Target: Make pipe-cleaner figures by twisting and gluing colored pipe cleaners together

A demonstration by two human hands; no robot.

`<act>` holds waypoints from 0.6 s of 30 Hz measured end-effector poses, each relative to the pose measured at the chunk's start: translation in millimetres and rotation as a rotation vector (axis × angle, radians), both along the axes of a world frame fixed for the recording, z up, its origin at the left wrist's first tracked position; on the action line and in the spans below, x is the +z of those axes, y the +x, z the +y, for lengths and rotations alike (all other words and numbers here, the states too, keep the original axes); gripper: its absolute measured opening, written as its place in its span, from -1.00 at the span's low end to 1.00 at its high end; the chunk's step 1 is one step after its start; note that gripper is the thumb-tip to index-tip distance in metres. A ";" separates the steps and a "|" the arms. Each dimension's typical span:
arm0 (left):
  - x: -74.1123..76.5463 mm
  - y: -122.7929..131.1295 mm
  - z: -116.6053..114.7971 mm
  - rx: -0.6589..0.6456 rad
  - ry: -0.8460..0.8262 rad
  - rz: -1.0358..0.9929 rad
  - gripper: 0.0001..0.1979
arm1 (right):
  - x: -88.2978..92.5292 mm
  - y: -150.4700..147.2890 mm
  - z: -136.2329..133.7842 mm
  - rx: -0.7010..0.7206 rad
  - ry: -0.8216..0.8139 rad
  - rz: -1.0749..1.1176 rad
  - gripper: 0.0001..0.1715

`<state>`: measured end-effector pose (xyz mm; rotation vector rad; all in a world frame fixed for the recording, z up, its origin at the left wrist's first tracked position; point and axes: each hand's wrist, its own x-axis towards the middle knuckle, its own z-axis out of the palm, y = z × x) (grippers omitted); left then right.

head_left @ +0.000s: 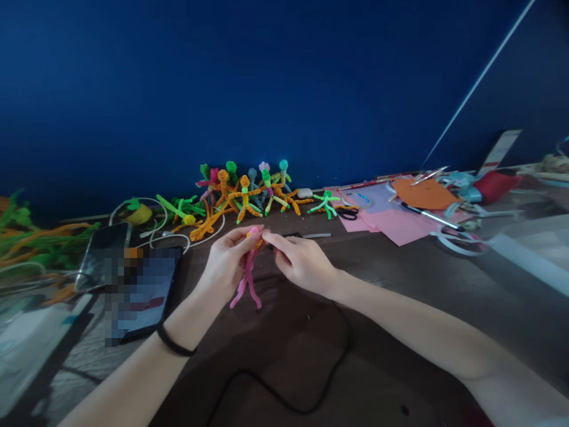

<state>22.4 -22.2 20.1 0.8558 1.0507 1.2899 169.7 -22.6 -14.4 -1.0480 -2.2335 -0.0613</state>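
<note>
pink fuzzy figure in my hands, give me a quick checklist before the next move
1. Left hand pinches the pink figure near its top: ok.
2. Right hand fingertips at the same end: ok.
3. Pink legs free of the fingers: ok, both extend below them.
4. Orange piece fixed in place: cannot tell, fingers partly cover it.
5. Black cord clear of the right wrist: not ok, it disappears behind it in this view.
6. Other figures away from the hands: ok, they're farther back.

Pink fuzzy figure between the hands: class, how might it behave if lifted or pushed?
The pink fuzzy figure seems light, its legs being thin strands. They probably bend yet hold shape, hanging splayed apart. Stood up, it may tip on such thin support.
</note>
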 end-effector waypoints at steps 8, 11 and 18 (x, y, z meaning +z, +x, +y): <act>-0.9 -2.1 -0.5 -0.062 0.004 -0.019 -0.89 | 3.1 0.2 1.4 0.058 0.036 0.099 -0.63; 1.1 -4.7 -0.9 -0.123 -0.005 -0.086 -0.90 | 8.7 1.9 1.5 0.121 0.066 0.219 -0.70; 4.5 -8.1 -1.3 -0.198 0.019 -0.193 -0.90 | 10.5 2.7 2.7 0.205 0.151 0.319 -0.63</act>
